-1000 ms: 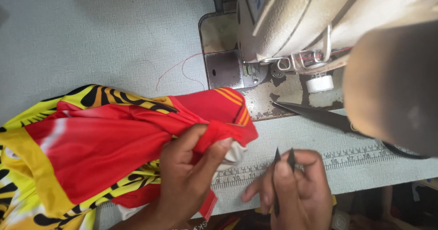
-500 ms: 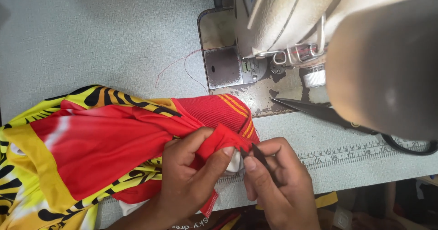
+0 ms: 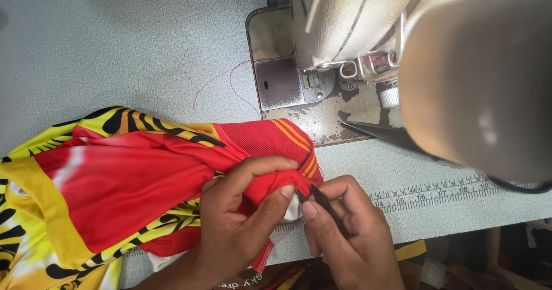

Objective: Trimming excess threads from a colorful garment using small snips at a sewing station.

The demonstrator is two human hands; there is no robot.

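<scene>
We look down from a head-worn camera at a pale grey sewing table (image 3: 115,43). A red and yellow garment (image 3: 115,181) with black stripe patterning lies bunched across the lower left. The left hand (image 3: 241,221) is closed on a fold of the red cloth near its ribbed edge, thumb and fingers pinching it up. Just beside it, the right hand (image 3: 351,238) is curled around small dark thread snips (image 3: 322,204), their tips touching the pinched fold; we cannot quite tell whether the blades are parted or closed.

Behind the hands stands a cream sewing machine (image 3: 356,20) over a worn metal plate (image 3: 287,83), with a loose red thread (image 3: 221,86) trailing onto the table. Dark scissors (image 3: 379,132) lie beside the plate, partly hidden by the blurred machine body at the right.

We judge the risk to be a nick in the cloth: the tips sit right against the red fabric, so a slightly deep bite could cut the garment rather than a stray thread. The left thumb is also very near the blades.

As for markings, a printed ruler strip (image 3: 437,193) runs along the table's front edge at the right, pale with dark ticks. A narrow red tag with light lettering (image 3: 261,264) hangs below the left hand
</scene>
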